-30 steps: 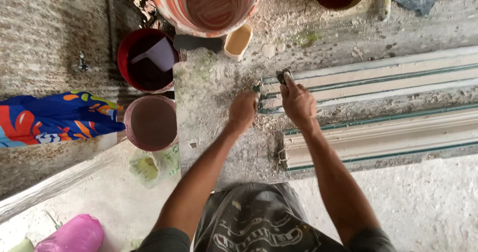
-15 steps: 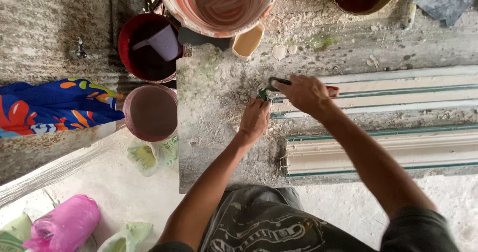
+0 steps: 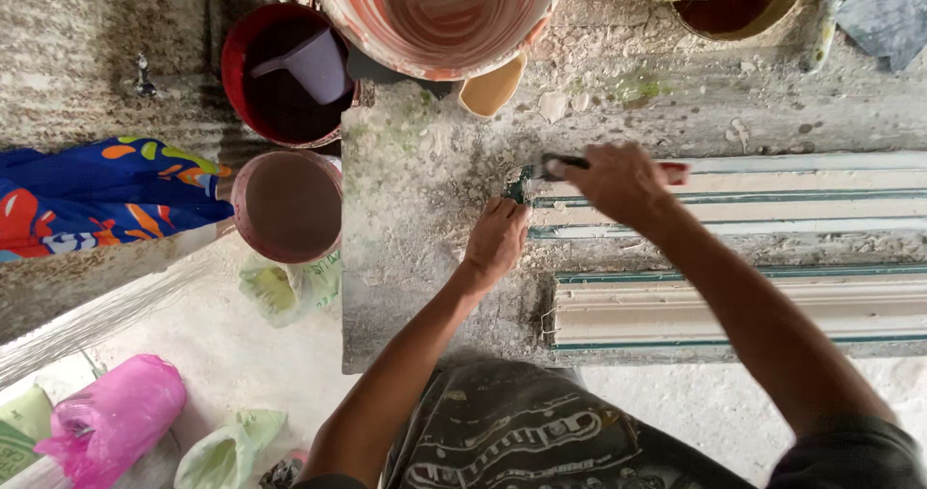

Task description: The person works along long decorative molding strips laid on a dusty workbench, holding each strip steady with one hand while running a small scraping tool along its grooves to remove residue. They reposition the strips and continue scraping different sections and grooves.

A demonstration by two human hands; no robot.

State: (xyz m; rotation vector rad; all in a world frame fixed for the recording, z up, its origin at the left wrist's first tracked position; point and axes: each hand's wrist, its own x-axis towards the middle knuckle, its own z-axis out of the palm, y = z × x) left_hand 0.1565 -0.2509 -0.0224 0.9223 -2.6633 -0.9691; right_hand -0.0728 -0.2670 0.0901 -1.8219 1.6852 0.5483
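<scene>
Pale moulding strip [image 3: 734, 204], left hand [image 3: 495, 243] pressing its end, right hand [image 3: 618, 180] fingers clamped on scraper [image 3: 550, 168] above it

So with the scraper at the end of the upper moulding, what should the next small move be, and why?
Probably a short stroke with the right hand, drawing the scraper along the upper moulding away from its end. The blade sits right at that end, where pale crumbs cling, and the left hand rests against the end, seemingly bracing it. The lower moulding lies untouched.
</scene>
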